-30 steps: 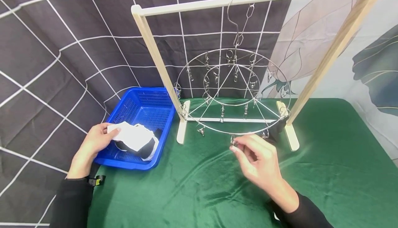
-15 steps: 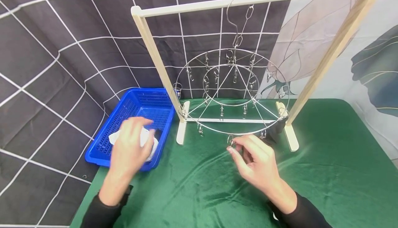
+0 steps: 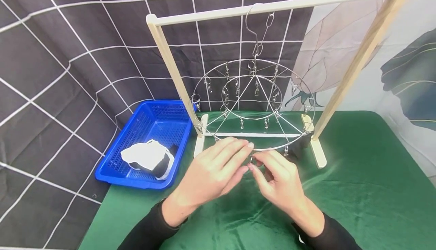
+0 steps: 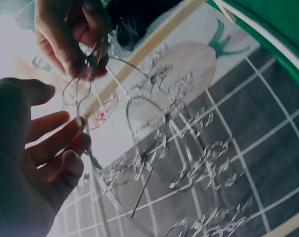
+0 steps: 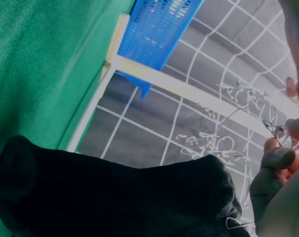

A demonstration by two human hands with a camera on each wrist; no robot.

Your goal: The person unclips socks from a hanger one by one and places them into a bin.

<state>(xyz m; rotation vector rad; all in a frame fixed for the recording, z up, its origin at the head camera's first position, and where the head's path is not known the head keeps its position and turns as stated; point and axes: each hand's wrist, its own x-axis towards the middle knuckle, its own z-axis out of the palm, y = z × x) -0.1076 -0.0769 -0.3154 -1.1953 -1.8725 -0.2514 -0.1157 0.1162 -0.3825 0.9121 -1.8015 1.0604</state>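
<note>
My right hand [image 3: 281, 182] pinches a small metal clip [image 3: 251, 160] at the front rim of the round wire hanger [image 3: 255, 75]. Beside it, my left hand [image 3: 214, 170] reaches in with fingers extended and nothing in its grasp. The left wrist view puts the left fingertips [image 4: 79, 126] right by the ring, just below the pinching right hand [image 4: 70, 37]. A black sock [image 5: 115, 197], large in the right wrist view, hangs from the hanger's right side. Bundled white and black fabric [image 3: 146, 155] lies in the blue basket [image 3: 167, 130].
A wooden stand with a white top bar [image 3: 218, 14] carries the hanger by its hook. Several other clips dangle around both rings. Green cloth [image 3: 357, 189] covers the table, and a dark grid-patterned curtain [image 3: 41, 72] hangs behind and at the left.
My left hand let go of the white fabric in the basket, then moved right to the hanger's front rim. My right hand keeps pinching the clip.
</note>
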